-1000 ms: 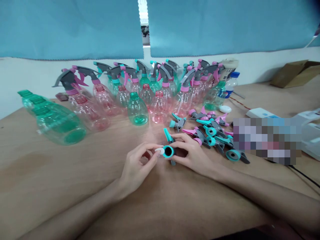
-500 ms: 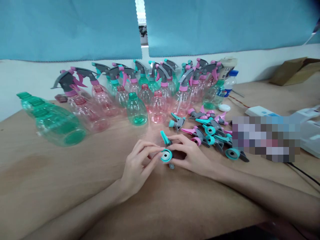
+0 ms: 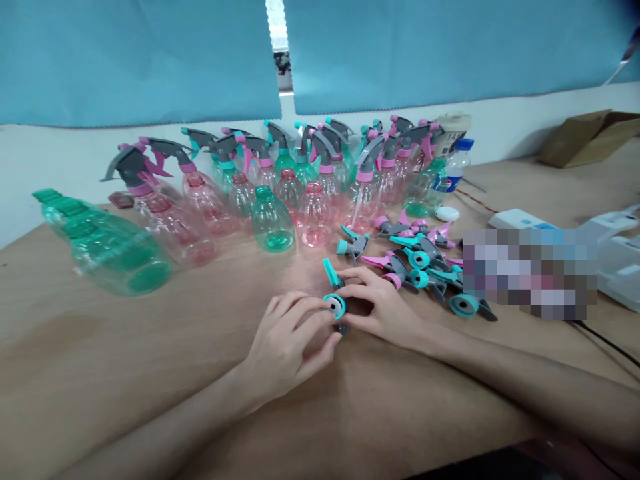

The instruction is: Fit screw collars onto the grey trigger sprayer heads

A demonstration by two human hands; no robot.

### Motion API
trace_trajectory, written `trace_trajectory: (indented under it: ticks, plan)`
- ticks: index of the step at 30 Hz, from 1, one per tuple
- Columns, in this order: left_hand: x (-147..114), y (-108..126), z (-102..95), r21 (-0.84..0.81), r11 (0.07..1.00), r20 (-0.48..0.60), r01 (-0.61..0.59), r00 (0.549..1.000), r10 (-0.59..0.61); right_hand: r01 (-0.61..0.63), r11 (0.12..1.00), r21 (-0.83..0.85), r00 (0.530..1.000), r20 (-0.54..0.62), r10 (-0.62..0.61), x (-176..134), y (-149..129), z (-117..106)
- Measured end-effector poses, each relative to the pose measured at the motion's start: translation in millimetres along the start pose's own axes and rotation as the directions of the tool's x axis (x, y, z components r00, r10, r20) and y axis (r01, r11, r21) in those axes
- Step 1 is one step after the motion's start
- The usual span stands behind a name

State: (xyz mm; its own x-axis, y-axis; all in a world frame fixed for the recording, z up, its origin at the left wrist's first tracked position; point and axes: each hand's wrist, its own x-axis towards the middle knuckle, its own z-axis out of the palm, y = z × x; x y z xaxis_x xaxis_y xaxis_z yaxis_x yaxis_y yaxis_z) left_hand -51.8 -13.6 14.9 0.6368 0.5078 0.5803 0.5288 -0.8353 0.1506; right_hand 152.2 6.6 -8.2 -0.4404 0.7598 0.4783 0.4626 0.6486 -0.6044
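Left hand [image 3: 290, 343] half open, I have my fingertips at the white disc [image 3: 335, 309] that sits in the mouth of a teal-and-grey spray trigger head [image 3: 342, 302], with my thumb standing apart below. My right hand [image 3: 380, 307] grips that head from its right side, between thumb and fingers, so it sits between my two hands; I cannot tell whether it touches the counter [image 3: 165, 333]. Its mouth faces me, and its teal trigger [image 3: 330, 272] sticks out past my right fingertips, away from me.

I judge the head to be light, hard plastic, smooth enough to twist if pinched loosely. The teal collar [image 3: 343, 311] looks the firmest place to hold; the trigger probably gives under pressure, so I would keep my grip off it. The disc seems thin, perhaps a little springy, and so small that fingertips on its edge suit it best.

Loose spray heads [image 3: 396, 267] lie beyond and to the right of my right hand; plastic bottles [image 3: 273, 223] ahead of both hands look light and easily knocked.
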Motion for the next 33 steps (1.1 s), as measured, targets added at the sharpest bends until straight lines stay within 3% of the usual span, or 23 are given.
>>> trace_trajectory:
  ticks: [15,33]
  plan:
    - [1.4,0.5,2.0,0.014,1.0,-0.005,0.006,1.0,-0.006,0.022,1.0,-0.022,1.0,-0.004,-0.022,-0.8,2.4,1.6]
    - [1.3,-1.2,4.5,-0.094,0.995,0.021,-0.019,1.0,0.021,0.056,0.998,-0.022,0.998,0.013,-0.056,-1.4,1.0,3.1]
